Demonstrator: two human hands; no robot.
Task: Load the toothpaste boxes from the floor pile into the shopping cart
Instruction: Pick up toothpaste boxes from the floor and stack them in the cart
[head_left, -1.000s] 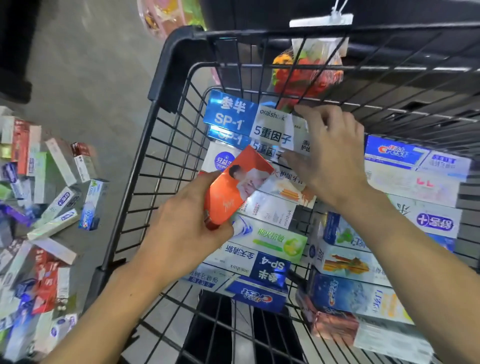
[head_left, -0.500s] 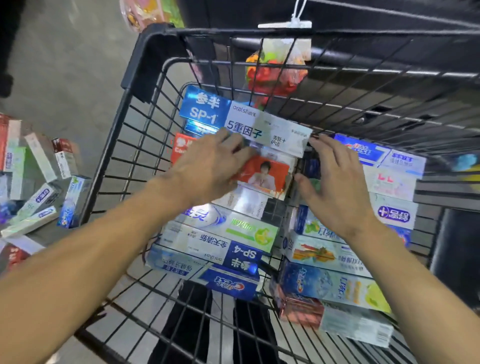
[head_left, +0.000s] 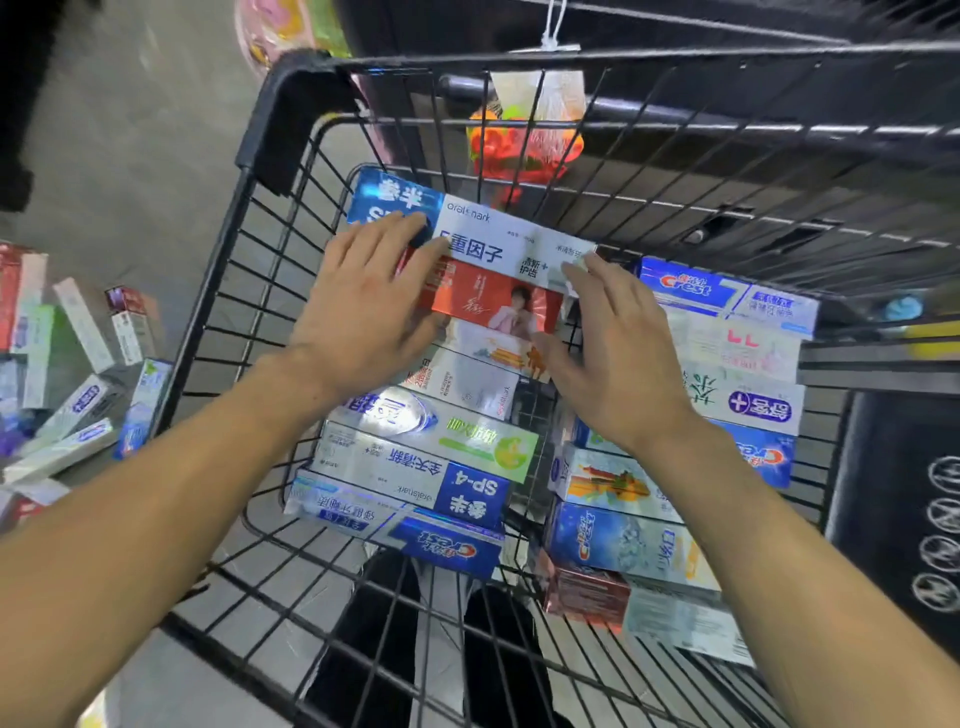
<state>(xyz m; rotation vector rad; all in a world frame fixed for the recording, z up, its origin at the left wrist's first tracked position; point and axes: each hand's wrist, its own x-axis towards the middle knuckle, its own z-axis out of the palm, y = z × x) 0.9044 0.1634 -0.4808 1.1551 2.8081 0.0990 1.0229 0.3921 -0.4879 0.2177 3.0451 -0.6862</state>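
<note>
Hands have changed roles since a second ago: then the left hand (head_left: 363, 306) gripped the orange box (head_left: 493, 304) upright above the stacked rows while the right hand (head_left: 613, 353) reached to the far blue-and-white box (head_left: 467, 228); now the orange box lies flat in the shopping cart (head_left: 291, 104), tucked just under the edge of that blue-and-white box, in the left-hand row. The left hand lies open, its straight fingers pressing on the left end of the orange box and touching the blue-and-white one above it. The right hand is open too, fingers straight, its tips at the right end of the blue-and-white box and its palm beside the right end of the orange box. Half a second ago both hands were already close to these places. Below the orange box more toothpaste boxes lie side by side down the cart's left row, and a second row (head_left: 727, 364) fills the right side. On the floor to the left of the cart the floor pile (head_left: 78, 374) of loose boxes lies scattered. A mesh bag of bright toys (head_left: 519, 140) hangs outside the cart's far wire wall
</note>
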